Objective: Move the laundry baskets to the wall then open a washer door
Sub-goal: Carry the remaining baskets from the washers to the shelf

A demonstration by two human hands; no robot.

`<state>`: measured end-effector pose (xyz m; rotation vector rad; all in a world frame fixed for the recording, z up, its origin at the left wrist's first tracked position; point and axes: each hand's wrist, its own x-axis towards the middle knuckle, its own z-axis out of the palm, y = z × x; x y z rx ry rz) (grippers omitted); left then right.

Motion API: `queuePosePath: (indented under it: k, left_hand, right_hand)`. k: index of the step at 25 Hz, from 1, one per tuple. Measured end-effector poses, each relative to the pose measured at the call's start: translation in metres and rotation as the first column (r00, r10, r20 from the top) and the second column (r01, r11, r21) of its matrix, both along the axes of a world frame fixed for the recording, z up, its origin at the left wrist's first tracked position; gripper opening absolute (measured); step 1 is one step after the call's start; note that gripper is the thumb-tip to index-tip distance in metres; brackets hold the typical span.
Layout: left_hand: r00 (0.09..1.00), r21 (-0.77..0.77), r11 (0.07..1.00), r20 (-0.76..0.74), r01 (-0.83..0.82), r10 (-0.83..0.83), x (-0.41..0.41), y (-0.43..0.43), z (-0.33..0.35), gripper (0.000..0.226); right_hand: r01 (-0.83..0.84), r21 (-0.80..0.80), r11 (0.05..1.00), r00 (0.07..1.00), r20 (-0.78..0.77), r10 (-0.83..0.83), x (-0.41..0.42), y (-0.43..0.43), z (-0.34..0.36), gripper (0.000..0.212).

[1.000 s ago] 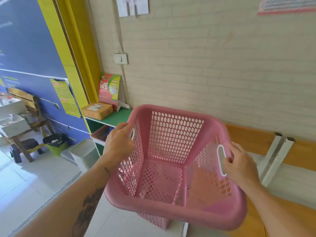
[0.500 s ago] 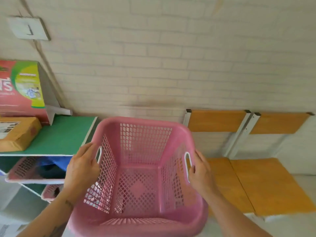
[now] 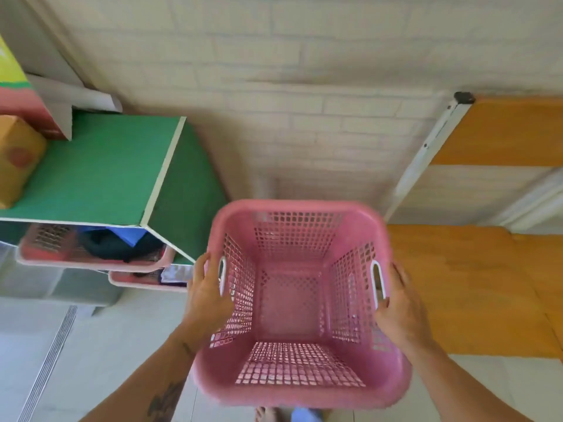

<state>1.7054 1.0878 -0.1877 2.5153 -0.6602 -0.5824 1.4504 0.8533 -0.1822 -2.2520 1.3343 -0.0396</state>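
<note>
Left hand [image 3: 208, 292] and right hand [image 3: 399, 306] each clamped on a side handle of the empty pink perforated plastic laundry basket [image 3: 300, 303], near the white brick wall [image 3: 289, 102]. Lower it level, far rim flush to the wall, between green shelf unit [image 3: 100, 169] and orange wooden chair [image 3: 475, 284].

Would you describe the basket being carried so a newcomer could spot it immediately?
Between the green shelf and the orange chair, by the brick wall, the left hand and right hand hold a pink basket. Unlike the shelved baskets, it is empty.
</note>
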Motion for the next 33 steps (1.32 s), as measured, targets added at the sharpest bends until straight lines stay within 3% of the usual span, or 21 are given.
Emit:
queuePosePath:
  k: [5, 10, 15, 20, 25, 33]
  left_hand:
    - [0.976, 0.048, 0.999, -0.218, -0.008, 0.019, 0.009, -0.006, -0.061, 0.098]
    - [0.925, 0.114, 0.993, -0.372, -0.033, 0.074, 0.006, -0.017, -0.065, 0.068]
    - [0.946, 0.127, 0.992, -0.322, -0.007, 0.048, -0.012, -0.024, -0.002, 0.044]
    - [0.971, 0.061, 0.997, -0.236, 0.056, -0.04, -0.023, -0.022, 0.088, 0.037]
    - [0.966, 0.009, 0.973, -0.124, 0.23, -0.227, -0.046, -0.034, 0.169, 0.046]
    - [0.779, 0.018, 0.781, 0.064, 0.624, -0.624, -0.143, -0.049, 0.262, 0.047]
  right_hand:
    - [-0.002, 0.149, 0.989, 0.999, -0.044, 0.009, 0.011, 0.0, -0.069, 0.092]
    - [0.067, 0.321, 0.945, 0.994, -0.102, -0.036, 0.015, 0.0, -0.077, 0.092]
    - [0.021, 0.296, 0.955, 0.992, -0.127, 0.018, 0.007, -0.007, -0.019, 0.066]
    - [-0.049, 0.232, 0.972, 0.987, -0.141, 0.083, -0.016, -0.009, 0.067, 0.069]
    - [0.007, 0.099, 0.995, 0.995, -0.102, 0.003, -0.067, 0.012, 0.144, 0.066]
    - [0.284, -0.067, 0.956, 0.958, -0.008, -0.285, -0.209, 0.094, 0.238, 0.062]
